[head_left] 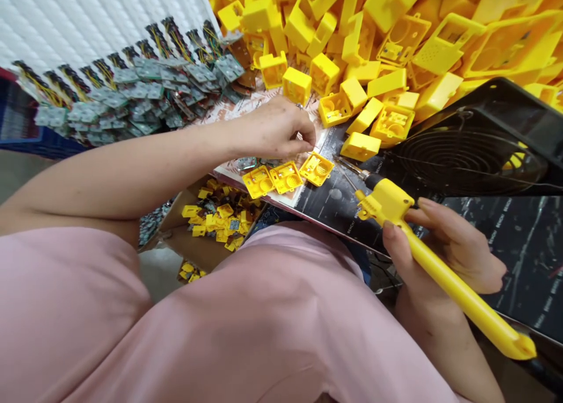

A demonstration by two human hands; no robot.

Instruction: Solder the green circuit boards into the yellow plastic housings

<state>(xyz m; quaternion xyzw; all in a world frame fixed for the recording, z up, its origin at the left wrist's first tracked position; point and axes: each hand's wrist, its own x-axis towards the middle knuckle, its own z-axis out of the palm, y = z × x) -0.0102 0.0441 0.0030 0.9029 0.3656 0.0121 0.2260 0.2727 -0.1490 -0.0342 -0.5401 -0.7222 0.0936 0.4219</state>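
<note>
Black mat (pixel 325 202): either side of our right hand (pixel 461 246), we noted repeated white lettering, too small to read surely. Yellow soldering iron (pixel 435 262): that hand grasped it, long axis diagonal, tip pointing forward-left of the grip. Left hand (pixel 275 127): fingers curled; we couldn't tell its hold.

We see the soldering iron (pixel 448 274) in smooth plastic, slightly glossy, with a metal tip (pixel 352 167). The small housings (pixel 287 178) look also of smooth plastic. We find matt cloth on the shirt (pixel 246 321), matt cardboard at the box (pixel 176 216), and a smooth, shiny worktop (pixel 325 206).
</note>
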